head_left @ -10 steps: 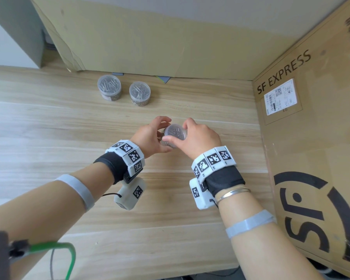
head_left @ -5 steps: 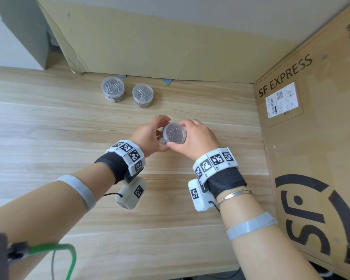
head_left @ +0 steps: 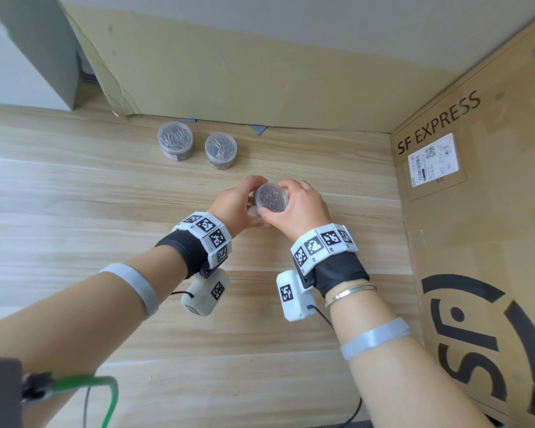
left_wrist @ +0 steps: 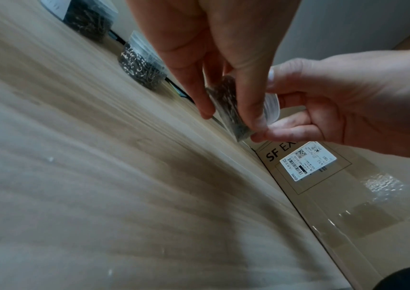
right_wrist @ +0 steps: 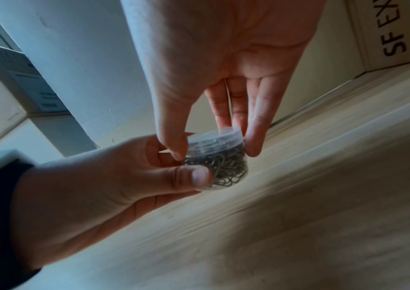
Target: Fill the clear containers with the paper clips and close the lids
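Observation:
Both hands hold one small clear container full of metal paper clips, lifted above the wooden table. My left hand grips its lower body with thumb and curled fingers. From above, my right hand pinches the clear lid with thumb and fingertips; the lid sits on the container's mouth. In the left wrist view the container shows edge-on between the fingers. Two more clear containers, the left one and the right one, stand lidded and filled near the back.
A large SF EXPRESS cardboard box walls off the right side. A flattened cardboard sheet leans along the back, and a grey box stands at the back left. A green cable hangs near my body.
The held container has tilted so its lid faces up toward the head camera, and my right fingers have shifted round the lid. Both hands stay in the same spot.

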